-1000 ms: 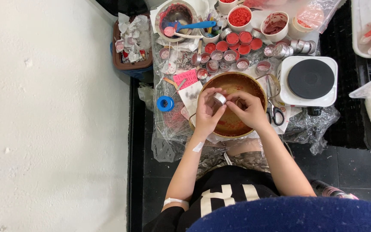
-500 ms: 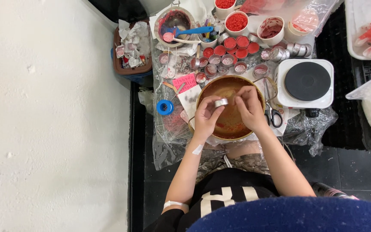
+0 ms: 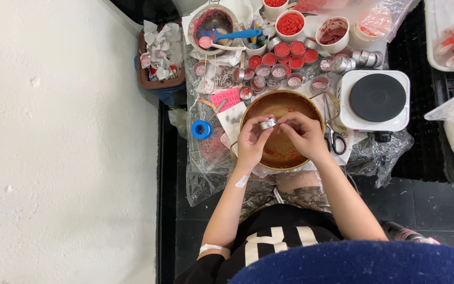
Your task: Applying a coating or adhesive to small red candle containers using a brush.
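1. Head view: the left hand pinches a small round metal tin between its fingertips, over the brown bowl.
2. The right hand sits curled at the tin's 3 o'clock side, fingertips touching it; both hands hover above the bowl's middle.
3. At the bowl's 12 o'clock stands a cluster of small tins, some filled with red.
4. At 3 o'clock are scissors, then a white hot plate.
5. At 9 o'clock lies a blue tape roll; a pink card sits at 10 o'clock.
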